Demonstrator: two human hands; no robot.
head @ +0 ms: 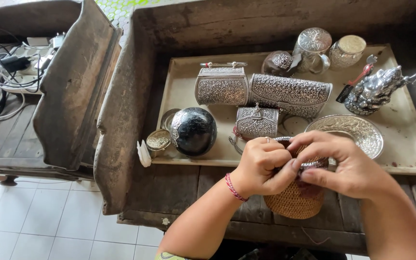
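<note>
My left hand (262, 163) and my right hand (344, 166) both grip a small round woven basket (294, 200) with a silver rim, held over the front of a dark wooden bench. The fingers of both hands pinch at the rim from either side. A red thread bracelet (234, 188) circles my left wrist. Most of the basket's top is hidden under my fingers.
Behind my hands a flat beige tray (410, 149) carries embossed silver boxes (221, 86), a long silver clutch (290, 94), a black ball (193, 131), a silver dish (350, 129), lidded jars (346, 50) and a figurine (376, 89). Cables (1, 72) lie far left. White floor tiles lie below.
</note>
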